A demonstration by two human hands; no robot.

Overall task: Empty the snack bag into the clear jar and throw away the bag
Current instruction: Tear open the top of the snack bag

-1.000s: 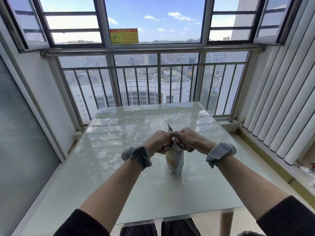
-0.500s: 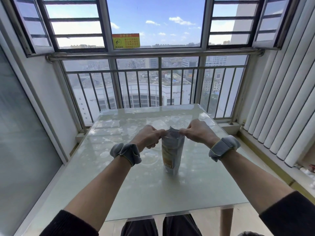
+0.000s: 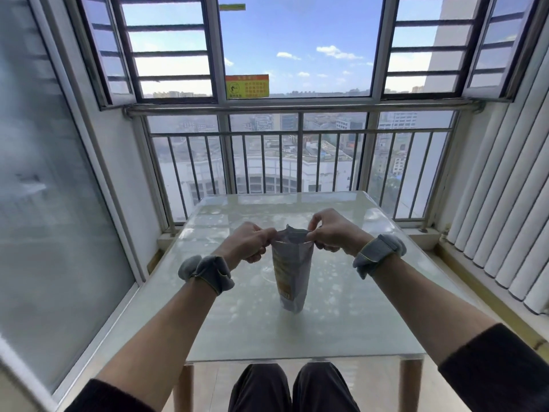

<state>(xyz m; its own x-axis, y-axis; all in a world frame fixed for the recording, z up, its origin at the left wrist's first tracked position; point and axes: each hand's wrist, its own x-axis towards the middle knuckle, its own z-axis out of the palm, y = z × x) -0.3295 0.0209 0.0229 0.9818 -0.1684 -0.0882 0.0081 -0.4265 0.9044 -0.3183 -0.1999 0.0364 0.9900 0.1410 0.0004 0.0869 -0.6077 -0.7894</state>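
Note:
A silver and orange snack bag (image 3: 292,275) stands upright over the middle of the glass table (image 3: 326,331). My left hand (image 3: 251,242) pinches the left side of the bag's top edge. My right hand (image 3: 332,230) pinches the right side, and the mouth is spread open between them. The clear jar (image 3: 265,275) is behind the bag and my left hand. Only a faint curved outline of it shows to the left of the bag. Both wrists wear grey bands.
The table fills a narrow balcony. A metal railing (image 3: 300,162) and windows stand beyond its far edge, a frosted glass panel (image 3: 59,203) on the left and vertical blinds (image 3: 499,203) on the right. My knees (image 3: 294,388) show under the near edge.
My hands have drawn apart, pulling the bag's top from pinched together to open. The view has tilted up, and the jar has gone from plain view to mostly hidden.

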